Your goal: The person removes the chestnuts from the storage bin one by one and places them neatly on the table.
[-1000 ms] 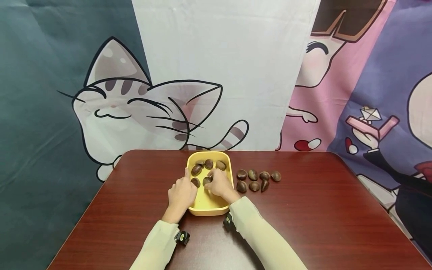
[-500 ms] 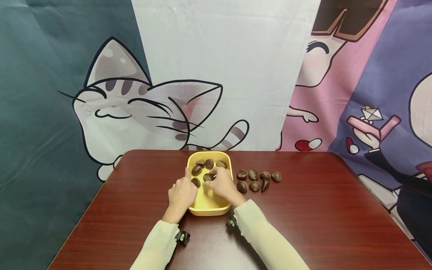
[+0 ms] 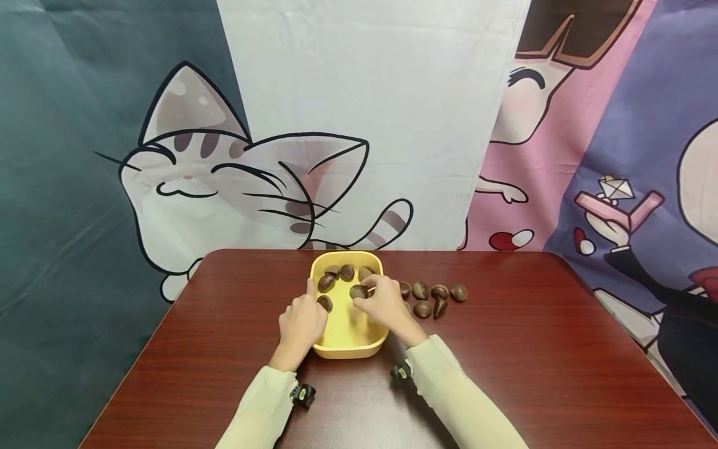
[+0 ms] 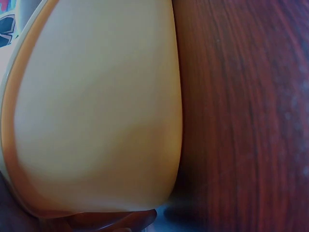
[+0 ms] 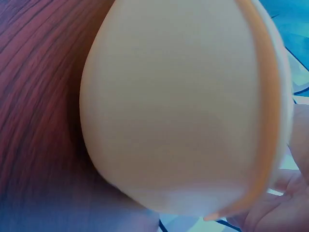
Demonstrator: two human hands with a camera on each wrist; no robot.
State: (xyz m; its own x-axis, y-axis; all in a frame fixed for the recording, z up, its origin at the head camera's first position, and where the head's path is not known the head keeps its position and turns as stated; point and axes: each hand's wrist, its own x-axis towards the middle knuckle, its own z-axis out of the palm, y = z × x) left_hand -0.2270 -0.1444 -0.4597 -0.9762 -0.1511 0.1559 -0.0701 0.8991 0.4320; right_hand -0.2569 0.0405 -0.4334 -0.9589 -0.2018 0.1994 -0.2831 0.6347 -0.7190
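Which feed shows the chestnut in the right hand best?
The head view: the chestnut shows there, pinched in the right hand over the yellow tub. Neither wrist view shows it; the tub's wall fills much of both.

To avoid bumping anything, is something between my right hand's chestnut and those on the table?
Yes: the box's right wall, partly hidden by your right hand. I can't tell whether the held chestnut clears it.

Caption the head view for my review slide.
Right hand pinches a chestnut over a yellow tray while the left hand rests against it.
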